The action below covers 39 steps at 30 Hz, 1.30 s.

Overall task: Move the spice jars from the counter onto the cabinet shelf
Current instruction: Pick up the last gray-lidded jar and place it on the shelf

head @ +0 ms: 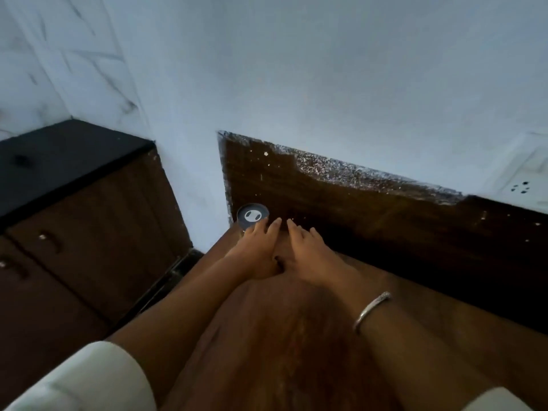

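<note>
head view, left hand (257, 242) open-fingered touching spice jar (252, 216), right hand (309, 251) flat on shelf (421, 295)

Both forearms run up from the lower frame and converge at centre. Left hand (258, 244) and right hand (308, 252) lie palm-down, side by side, inner edges close together. Fingers straight, pointing up-frame. Bangle (372, 310) on right wrist.

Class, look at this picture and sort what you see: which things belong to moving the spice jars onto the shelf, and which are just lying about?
Part of the job:
jar, in the shelf's back left corner
wooden shelf
left hand, touching the jar
right hand, beside it
black counter

Just there:
bracelet on the right wrist
wall socket
drawers under the counter
</note>
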Each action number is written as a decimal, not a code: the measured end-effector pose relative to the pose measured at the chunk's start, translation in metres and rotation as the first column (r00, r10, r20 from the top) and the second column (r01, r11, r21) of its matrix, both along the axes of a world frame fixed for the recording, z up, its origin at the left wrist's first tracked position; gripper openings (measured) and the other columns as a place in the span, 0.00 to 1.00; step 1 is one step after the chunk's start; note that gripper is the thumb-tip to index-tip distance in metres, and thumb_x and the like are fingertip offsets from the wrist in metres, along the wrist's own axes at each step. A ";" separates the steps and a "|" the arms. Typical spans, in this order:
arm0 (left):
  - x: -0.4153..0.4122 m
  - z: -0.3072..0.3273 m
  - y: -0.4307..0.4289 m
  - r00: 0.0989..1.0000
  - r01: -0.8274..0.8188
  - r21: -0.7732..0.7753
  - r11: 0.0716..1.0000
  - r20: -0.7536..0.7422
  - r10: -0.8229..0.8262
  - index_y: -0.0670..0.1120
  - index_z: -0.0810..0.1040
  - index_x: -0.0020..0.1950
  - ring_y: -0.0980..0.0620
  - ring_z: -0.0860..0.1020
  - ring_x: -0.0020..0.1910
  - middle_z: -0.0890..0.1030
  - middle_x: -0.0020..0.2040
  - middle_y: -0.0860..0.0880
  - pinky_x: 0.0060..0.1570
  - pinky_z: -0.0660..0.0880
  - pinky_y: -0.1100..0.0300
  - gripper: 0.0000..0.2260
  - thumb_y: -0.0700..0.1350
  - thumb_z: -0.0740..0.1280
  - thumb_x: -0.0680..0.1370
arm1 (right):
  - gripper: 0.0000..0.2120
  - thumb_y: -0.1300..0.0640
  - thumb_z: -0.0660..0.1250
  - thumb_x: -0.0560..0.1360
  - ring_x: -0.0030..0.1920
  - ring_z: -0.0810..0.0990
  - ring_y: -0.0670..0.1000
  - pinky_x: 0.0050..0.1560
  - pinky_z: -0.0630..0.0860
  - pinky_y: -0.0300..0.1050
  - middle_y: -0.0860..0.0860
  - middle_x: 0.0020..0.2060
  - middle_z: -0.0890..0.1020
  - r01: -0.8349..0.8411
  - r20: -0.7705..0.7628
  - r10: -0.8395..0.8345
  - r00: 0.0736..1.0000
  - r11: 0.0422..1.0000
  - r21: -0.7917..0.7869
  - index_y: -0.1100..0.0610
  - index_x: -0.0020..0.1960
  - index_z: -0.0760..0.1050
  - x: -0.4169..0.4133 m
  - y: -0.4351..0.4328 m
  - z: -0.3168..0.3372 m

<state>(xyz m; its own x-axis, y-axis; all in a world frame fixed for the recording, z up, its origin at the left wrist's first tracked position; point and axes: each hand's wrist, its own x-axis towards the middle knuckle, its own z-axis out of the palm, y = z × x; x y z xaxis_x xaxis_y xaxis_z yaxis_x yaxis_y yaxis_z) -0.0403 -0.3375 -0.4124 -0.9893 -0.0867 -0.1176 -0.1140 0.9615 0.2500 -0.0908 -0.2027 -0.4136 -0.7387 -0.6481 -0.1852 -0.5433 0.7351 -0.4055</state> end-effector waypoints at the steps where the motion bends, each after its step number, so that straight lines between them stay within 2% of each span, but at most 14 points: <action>1: -0.003 -0.011 -0.010 1.000 -0.016 0.017 1.000 0.007 0.015 0.51 0.43 0.76 0.37 0.53 0.74 0.50 0.76 0.43 0.70 0.59 0.42 0.42 0.55 0.67 0.72 | 0.41 0.40 0.59 0.75 0.75 0.47 0.60 0.73 0.49 0.57 0.54 0.76 0.52 0.014 0.013 -0.014 1.000 1.000 -0.006 0.51 0.76 0.38 -0.004 -0.009 -0.011; 6: -0.021 -0.052 -0.053 0.982 -0.184 0.147 0.972 -0.020 0.189 0.56 0.42 0.75 0.36 0.61 0.70 0.59 0.73 0.40 0.66 0.62 0.42 0.41 0.58 0.66 0.72 | 0.40 0.39 0.60 0.74 0.74 0.53 0.61 0.71 0.54 0.56 0.60 0.75 0.53 0.028 -0.072 -0.026 0.997 0.999 0.026 0.49 0.76 0.42 -0.028 -0.045 -0.054; 11: -0.037 -0.083 -0.080 0.984 -0.173 0.093 0.981 -0.020 0.176 0.52 0.40 0.76 0.36 0.59 0.71 0.55 0.75 0.40 0.68 0.60 0.40 0.40 0.58 0.63 0.74 | 0.42 0.37 0.60 0.72 0.69 0.66 0.61 0.66 0.66 0.55 0.61 0.72 0.62 -0.006 -0.250 0.021 0.968 0.998 0.060 0.49 0.75 0.39 -0.048 -0.074 -0.084; 13: -0.043 -0.091 -0.087 0.986 -0.168 0.073 0.983 -0.002 0.169 0.51 0.42 0.76 0.34 0.56 0.72 0.54 0.76 0.39 0.68 0.60 0.40 0.37 0.56 0.62 0.75 | 0.45 0.39 0.62 0.72 0.66 0.68 0.61 0.64 0.67 0.55 0.62 0.70 0.64 -0.018 -0.232 0.026 0.972 0.999 0.035 0.51 0.76 0.37 -0.054 -0.086 -0.094; 15: -0.048 -0.096 -0.092 0.983 -0.182 0.037 0.983 0.019 0.181 0.51 0.44 0.76 0.34 0.54 0.73 0.52 0.76 0.39 0.69 0.59 0.40 0.36 0.55 0.62 0.76 | 0.45 0.42 0.64 0.72 0.67 0.66 0.62 0.66 0.66 0.56 0.62 0.71 0.62 -0.012 -0.151 0.011 0.989 1.000 -0.006 0.51 0.76 0.36 -0.058 -0.095 -0.102; 18: -0.051 -0.101 -0.090 0.967 -0.251 0.061 0.966 -0.040 0.253 0.50 0.50 0.74 0.33 0.61 0.70 0.57 0.73 0.35 0.65 0.64 0.41 0.31 0.51 0.63 0.76 | 0.44 0.47 0.66 0.73 0.71 0.61 0.62 0.68 0.64 0.57 0.60 0.74 0.58 0.001 -0.086 -0.003 0.996 1.000 -0.025 0.49 0.76 0.38 -0.061 -0.099 -0.110; 20: -0.053 -0.101 -0.086 0.952 -0.270 0.124 0.955 -0.113 0.283 0.46 0.58 0.69 0.34 0.67 0.66 0.63 0.70 0.35 0.62 0.69 0.42 0.24 0.47 0.63 0.77 | 0.41 0.52 0.67 0.74 0.71 0.61 0.62 0.67 0.66 0.56 0.60 0.73 0.59 0.028 -0.057 -0.032 0.998 0.996 -0.082 0.50 0.76 0.43 -0.059 -0.100 -0.110; 23: -0.056 -0.098 -0.081 0.930 -0.262 0.147 0.954 -0.225 0.290 0.42 0.65 0.60 0.36 0.72 0.59 0.72 0.63 0.36 0.55 0.74 0.45 0.14 0.44 0.62 0.78 | 0.29 0.57 0.64 0.75 0.66 0.69 0.60 0.60 0.70 0.51 0.60 0.69 0.67 0.036 -0.212 -0.062 0.975 0.992 -0.125 0.56 0.72 0.55 -0.056 -0.095 -0.105; 26: -0.052 -0.095 -0.075 0.933 -0.226 0.083 0.971 -0.270 0.240 0.41 0.68 0.57 0.38 0.74 0.54 0.74 0.58 0.36 0.50 0.75 0.47 0.12 0.43 0.64 0.76 | 0.19 0.57 0.61 0.77 0.58 0.75 0.58 0.49 0.71 0.46 0.58 0.64 0.72 0.048 -0.289 -0.083 0.954 0.991 -0.124 0.55 0.67 0.63 -0.052 -0.082 -0.095; 28: -0.046 -0.096 -0.069 0.936 -0.202 0.065 0.977 -0.282 0.212 0.42 0.69 0.57 0.40 0.74 0.52 0.74 0.57 0.37 0.47 0.75 0.51 0.12 0.43 0.65 0.75 | 0.17 0.56 0.61 0.77 0.55 0.76 0.56 0.48 0.74 0.47 0.57 0.61 0.74 0.060 -0.291 -0.090 0.953 0.992 -0.109 0.54 0.65 0.65 -0.048 -0.071 -0.089; 31: -0.035 -0.092 -0.051 0.936 -0.179 0.092 0.980 -0.291 0.198 0.44 0.69 0.57 0.41 0.75 0.52 0.75 0.57 0.38 0.47 0.74 0.52 0.12 0.44 0.65 0.76 | 0.22 0.52 0.65 0.75 0.57 0.76 0.56 0.51 0.76 0.48 0.56 0.61 0.74 0.096 -0.246 -0.127 0.961 0.986 -0.136 0.53 0.66 0.64 -0.040 -0.049 -0.082; 33: -0.027 -0.084 -0.038 0.935 -0.172 0.165 0.971 -0.282 0.214 0.44 0.68 0.57 0.41 0.75 0.53 0.75 0.57 0.39 0.46 0.73 0.53 0.12 0.45 0.64 0.76 | 0.31 0.51 0.69 0.72 0.62 0.73 0.56 0.55 0.73 0.47 0.56 0.65 0.72 0.143 -0.105 -0.176 0.979 0.954 -0.264 0.55 0.70 0.60 -0.032 -0.034 -0.078; 37: -0.009 -0.053 -0.004 0.945 -0.062 0.298 0.953 -0.289 0.152 0.46 0.67 0.54 0.44 0.76 0.52 0.76 0.57 0.40 0.44 0.72 0.55 0.09 0.45 0.64 0.76 | 0.49 0.50 0.73 0.69 0.68 0.68 0.54 0.61 0.68 0.44 0.55 0.71 0.66 0.298 0.142 -0.262 0.955 0.842 -0.450 0.53 0.76 0.42 -0.003 0.011 -0.061; 39: 0.003 -0.033 0.014 0.952 0.005 0.368 0.930 -0.287 0.108 0.51 0.67 0.51 0.49 0.75 0.50 0.76 0.56 0.44 0.44 0.74 0.58 0.08 0.44 0.65 0.76 | 0.50 0.50 0.75 0.67 0.68 0.68 0.52 0.63 0.69 0.47 0.52 0.71 0.67 0.385 0.238 -0.305 0.922 0.778 -0.496 0.52 0.76 0.43 0.013 0.038 -0.050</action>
<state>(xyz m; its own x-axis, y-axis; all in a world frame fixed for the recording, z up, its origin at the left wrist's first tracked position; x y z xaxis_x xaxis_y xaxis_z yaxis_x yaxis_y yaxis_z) -0.0373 -0.3232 -0.4456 -0.9781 -0.1465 0.1476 -0.0272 0.7938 0.6075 -0.0777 -0.1646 -0.4634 -0.9247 -0.3806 -0.0089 -0.2042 0.5156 -0.8322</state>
